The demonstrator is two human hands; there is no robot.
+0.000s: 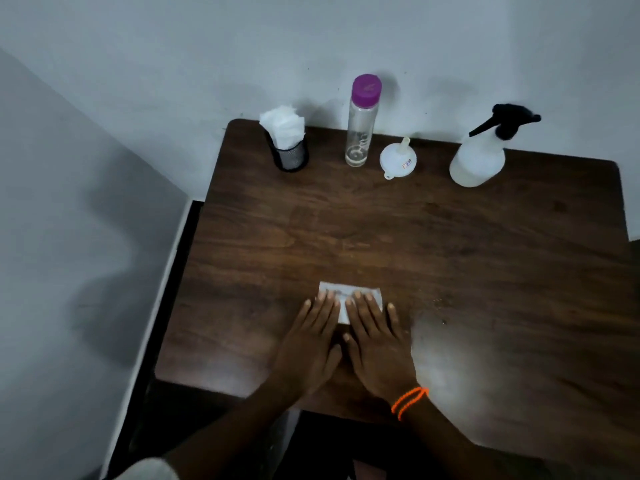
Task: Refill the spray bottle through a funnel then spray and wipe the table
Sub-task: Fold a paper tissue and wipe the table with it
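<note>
White tissue (349,299) pinned flat under both hands' straight fingers (363,306) (left hand (308,344), right hand (377,344)), spreading pressure for wiping the surface (485,271); spray bottle (479,157) parked clear.

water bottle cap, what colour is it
Purple. The cap tops the clear water bottle at the table's far edge, seen in the head view.

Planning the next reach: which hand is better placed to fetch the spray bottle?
Right, probably. The spray bottle stands at the table's far right corner, on the right hand's side. Both hands lie flat on the tissue; the left hand would cross over.
</note>
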